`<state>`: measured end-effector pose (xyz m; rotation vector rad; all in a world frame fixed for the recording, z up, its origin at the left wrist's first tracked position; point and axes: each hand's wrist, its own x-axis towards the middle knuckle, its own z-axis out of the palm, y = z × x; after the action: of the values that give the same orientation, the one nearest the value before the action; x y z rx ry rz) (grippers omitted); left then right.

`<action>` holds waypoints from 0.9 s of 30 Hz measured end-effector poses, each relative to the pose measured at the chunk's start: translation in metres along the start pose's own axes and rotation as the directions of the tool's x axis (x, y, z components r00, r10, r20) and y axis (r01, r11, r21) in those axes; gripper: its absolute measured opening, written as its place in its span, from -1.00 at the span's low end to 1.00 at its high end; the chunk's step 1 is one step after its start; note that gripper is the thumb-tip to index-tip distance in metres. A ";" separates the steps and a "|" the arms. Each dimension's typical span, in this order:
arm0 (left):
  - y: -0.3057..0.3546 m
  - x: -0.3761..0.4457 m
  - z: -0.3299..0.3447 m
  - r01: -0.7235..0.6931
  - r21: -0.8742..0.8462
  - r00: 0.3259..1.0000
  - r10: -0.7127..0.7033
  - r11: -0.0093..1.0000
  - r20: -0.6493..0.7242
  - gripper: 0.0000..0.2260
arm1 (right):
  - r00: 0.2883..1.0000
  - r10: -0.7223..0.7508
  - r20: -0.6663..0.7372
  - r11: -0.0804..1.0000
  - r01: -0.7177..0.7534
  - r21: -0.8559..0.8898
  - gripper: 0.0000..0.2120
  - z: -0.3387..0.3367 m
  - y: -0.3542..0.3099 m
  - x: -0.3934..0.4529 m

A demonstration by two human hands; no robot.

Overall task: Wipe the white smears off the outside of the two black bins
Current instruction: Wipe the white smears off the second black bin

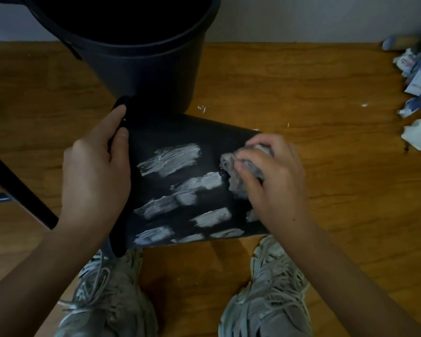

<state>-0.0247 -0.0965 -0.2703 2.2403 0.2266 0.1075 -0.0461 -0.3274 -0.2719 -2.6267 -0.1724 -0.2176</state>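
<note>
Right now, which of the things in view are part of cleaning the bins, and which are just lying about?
Part of the job:
- tipped bin with white smears
- upright bin behind it
- grey cloth in the right hand
- left hand gripping the tipped bin's rim

Just lying about:
- crumpled papers and wrappers at the far right
- black bar at the left
- white flecks on the wooden floor

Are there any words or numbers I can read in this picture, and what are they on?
None can be read.
Crumpled wrappers at the right edge of the floor: blue and white print, too blurred to read.
Lying bin: only white smears, no letters.
Upright bin: no print showing.
Shoes: no label showing.
</note>
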 end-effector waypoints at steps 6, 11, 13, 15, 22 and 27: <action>-0.004 -0.005 0.001 -0.011 -0.042 1.000 0.011 0.999 0.008 -0.67 | 0.991 0.083 0.102 0.994 -0.075 -0.082 -0.85 0.013 -0.004 0.051; -0.005 -0.003 0.002 -0.023 -0.074 1.000 0.023 0.997 -0.003 -0.67 | 0.995 0.095 0.031 0.991 -0.091 -0.093 -0.86 -0.001 0.010 0.020; -0.005 -0.003 0.002 -0.021 -0.058 1.000 0.021 0.998 -0.002 -0.67 | 0.994 0.109 -0.016 0.989 -0.110 -0.097 -0.88 -0.009 0.020 0.002; -0.007 -0.006 0.001 -0.026 -0.044 1.000 0.026 0.999 0.007 -0.67 | 0.993 0.101 -0.059 0.988 -0.107 -0.110 -0.87 -0.014 0.023 -0.016; -0.011 -0.009 0.002 -0.035 -0.001 0.999 0.035 0.999 0.005 -0.67 | 0.995 0.039 -0.090 0.995 -0.048 -0.091 -0.85 0.007 0.004 0.004; -0.019 0.000 0.007 -0.025 -0.021 1.000 0.024 0.999 -0.016 -0.66 | 0.991 0.088 -0.101 0.995 -0.093 -0.043 -0.86 0.001 0.024 -0.002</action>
<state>-0.0263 -0.0897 -0.2895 2.2224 0.2055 0.1397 -0.0445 -0.3478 -0.2840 -2.6561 -0.0138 -0.3240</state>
